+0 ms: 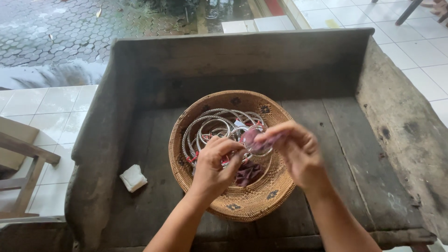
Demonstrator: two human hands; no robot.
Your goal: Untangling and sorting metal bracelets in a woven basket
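Over the round woven rattan basket (242,205), both hands pinch one thin silver metal bangle (261,150): the left hand (215,161) grips its nine o'clock edge, while the right hand (294,149) presses a small purple cloth (254,136) against it at three o'clock. The bangle looks light, rigid and slippery, so it is probably best held by the rim.

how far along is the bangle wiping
Done: cannot tell which are finished. In hand: left hand holds one silver bangle while the right hand rubs it with a purple cloth. Left: a pile of bangles sits in the woven basket.
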